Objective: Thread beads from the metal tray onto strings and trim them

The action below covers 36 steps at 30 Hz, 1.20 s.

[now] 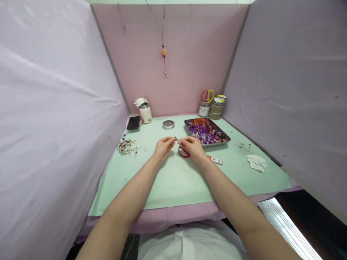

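Both of my hands meet above the middle of the pale green mat (173,180). My left hand (163,146) is closed in a pinch at a small light thing I cannot name. My right hand (192,146) is closed too, pinching the same spot, and a loop of red cord (183,153) hangs from under it. Just right of the hands stands a metal tray (226,137) filled with purple, red and dark beads.
Finished bead strands (127,146) lie at the left. At the back are a white jar (145,112), a dark box (133,122), a small round tin (168,124), and two jars with scissors (207,96). A small tube (215,160) and white tissue (257,163) lie at the right. A tassel charm (163,52) hangs on the wall.
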Tool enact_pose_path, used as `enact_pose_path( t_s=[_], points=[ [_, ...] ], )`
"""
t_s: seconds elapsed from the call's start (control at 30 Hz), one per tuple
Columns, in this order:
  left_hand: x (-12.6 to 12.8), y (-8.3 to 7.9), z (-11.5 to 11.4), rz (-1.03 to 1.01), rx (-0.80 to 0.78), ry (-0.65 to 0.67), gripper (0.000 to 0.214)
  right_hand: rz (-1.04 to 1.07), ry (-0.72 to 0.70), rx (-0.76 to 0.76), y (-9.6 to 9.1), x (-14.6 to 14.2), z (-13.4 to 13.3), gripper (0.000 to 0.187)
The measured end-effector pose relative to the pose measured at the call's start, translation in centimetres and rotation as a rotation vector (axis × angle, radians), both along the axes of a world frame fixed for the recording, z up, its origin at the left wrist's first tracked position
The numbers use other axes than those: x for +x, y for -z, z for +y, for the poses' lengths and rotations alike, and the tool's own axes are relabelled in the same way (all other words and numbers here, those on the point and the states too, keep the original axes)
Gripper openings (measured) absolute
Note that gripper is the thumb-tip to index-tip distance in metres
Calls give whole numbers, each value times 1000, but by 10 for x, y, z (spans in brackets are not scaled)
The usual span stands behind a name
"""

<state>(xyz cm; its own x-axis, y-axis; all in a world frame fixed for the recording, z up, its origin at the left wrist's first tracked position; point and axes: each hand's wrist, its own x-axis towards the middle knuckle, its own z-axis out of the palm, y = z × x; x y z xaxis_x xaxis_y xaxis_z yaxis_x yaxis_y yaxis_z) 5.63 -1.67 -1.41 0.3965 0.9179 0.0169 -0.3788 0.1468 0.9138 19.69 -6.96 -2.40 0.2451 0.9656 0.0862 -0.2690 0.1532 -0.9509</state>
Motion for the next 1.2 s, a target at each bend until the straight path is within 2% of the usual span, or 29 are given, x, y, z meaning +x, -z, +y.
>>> enact_pose_path(
  t_s=[0.17, 0.3, 0.43, 0.73, 0.87, 1.03, 1.2],
  points=[
    [3, 2, 0, 77, 55, -121, 27, -45, 6, 29, 8, 2, 4, 26],
    [3, 3, 1, 137, 69, -155, 38, -62, 12, 25, 12, 2, 7, 28],
    [2, 2, 1, 219, 105, -189, 23, -74, 29, 8, 14, 2, 7, 28],
    [-1, -6, -8, 582, 503, -299, 11, 30, 40, 14, 13, 2, 7, 25],
    [-2, -6, -12, 673, 670, -316, 11, 80, 64, 23, 13, 2, 8, 24],
    [-3, -8, -14, 741, 803, -325, 13, 96, 73, 34, 12, 1, 7, 24],
    [-4, -9, -13, 751, 850, -313, 14, 124, 72, 46, 12, 1, 6, 22]
  ],
)
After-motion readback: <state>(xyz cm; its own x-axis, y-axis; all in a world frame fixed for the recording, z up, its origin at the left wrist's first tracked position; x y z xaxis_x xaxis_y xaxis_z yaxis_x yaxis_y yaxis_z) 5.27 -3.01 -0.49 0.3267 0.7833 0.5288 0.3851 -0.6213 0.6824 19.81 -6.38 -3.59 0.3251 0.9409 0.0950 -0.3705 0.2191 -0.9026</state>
